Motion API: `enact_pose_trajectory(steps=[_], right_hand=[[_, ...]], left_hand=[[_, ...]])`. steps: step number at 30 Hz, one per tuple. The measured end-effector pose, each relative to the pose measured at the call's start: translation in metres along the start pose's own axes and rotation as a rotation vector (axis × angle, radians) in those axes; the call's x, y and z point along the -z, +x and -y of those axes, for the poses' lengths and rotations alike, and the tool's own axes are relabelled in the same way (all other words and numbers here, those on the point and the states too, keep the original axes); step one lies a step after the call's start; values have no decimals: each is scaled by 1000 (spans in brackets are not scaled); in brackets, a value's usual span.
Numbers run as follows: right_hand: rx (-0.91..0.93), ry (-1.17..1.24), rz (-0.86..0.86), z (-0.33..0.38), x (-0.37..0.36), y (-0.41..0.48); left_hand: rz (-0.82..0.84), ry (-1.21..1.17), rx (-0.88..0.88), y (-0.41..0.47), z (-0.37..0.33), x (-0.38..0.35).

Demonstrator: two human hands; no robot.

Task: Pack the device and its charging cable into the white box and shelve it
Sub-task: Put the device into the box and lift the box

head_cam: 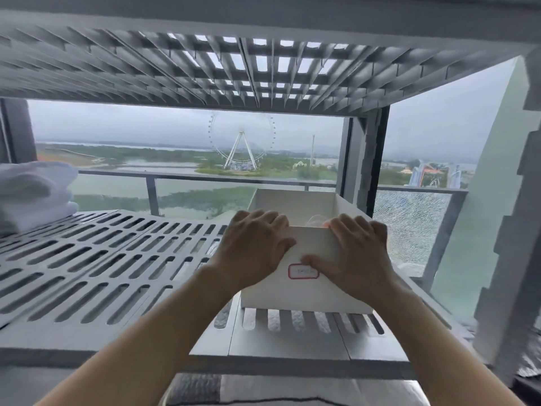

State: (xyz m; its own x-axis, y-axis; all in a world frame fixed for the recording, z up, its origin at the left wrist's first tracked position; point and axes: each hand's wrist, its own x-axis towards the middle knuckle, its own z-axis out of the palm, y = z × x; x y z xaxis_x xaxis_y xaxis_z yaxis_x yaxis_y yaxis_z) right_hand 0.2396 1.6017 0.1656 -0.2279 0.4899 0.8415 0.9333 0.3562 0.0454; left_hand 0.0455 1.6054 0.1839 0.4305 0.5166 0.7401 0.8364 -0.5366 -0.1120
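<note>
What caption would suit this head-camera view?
Left hand and right hand hold the white box on the slotted shelf, white towels at left.

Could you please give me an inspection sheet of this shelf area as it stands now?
Surface: slatted grey shelf; box stands on its right part.
Job's things: box white, open-topped, red-edged label on front; contents mostly hidden.
Clutter: folded white towels at shelf's left.
Hands: left hand and right hand both grip box's front rim.
Cables: charging cable not seen; thin dark line below shelf, unclear.
Surroundings: balcony rail, Ferris wheel, cracked glass at right.
</note>
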Motion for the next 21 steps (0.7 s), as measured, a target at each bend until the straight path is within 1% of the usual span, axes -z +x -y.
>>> enact_pose_trajectory(steps=[5, 7, 21], right_hand=[[44, -69, 145, -6, 3, -1], [55, -41, 180, -8, 5, -1], [112, 128, 167, -6, 21, -10]], left_hand=[[160, 125, 8, -1, -12, -7], [190, 168, 12, -2, -11, -6], [111, 263, 209, -15, -47, 9]])
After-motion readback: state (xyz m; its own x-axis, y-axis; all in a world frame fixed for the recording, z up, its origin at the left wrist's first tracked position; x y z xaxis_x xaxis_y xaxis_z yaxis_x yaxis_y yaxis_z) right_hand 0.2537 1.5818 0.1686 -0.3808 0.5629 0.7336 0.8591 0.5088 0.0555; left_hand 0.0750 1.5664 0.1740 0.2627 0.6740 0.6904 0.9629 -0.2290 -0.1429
